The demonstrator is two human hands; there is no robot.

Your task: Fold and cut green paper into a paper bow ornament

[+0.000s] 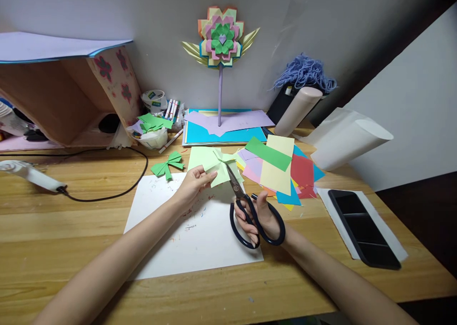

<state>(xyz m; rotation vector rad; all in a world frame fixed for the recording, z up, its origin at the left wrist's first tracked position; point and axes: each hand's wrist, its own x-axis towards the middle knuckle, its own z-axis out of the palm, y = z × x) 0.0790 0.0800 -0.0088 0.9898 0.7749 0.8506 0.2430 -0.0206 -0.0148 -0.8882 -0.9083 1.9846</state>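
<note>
My left hand (196,184) pinches a piece of pale green paper (219,173) by its left edge, above a white sheet (193,241). My right hand (255,220) has its fingers through the black handles of a pair of scissors (237,186). The blades point up and left and meet the right part of the pale green paper, where a strip curls up. Behind it lies more pale green paper (195,156). A green paper bow (168,165) rests on the table to the left of my hands.
Coloured paper scraps (278,165) are piled to the right. A black phone (364,230) lies at far right. A paper flower (222,39) stands at the back. A glue gun (32,175) with a black cord is at left, near an open box (117,77).
</note>
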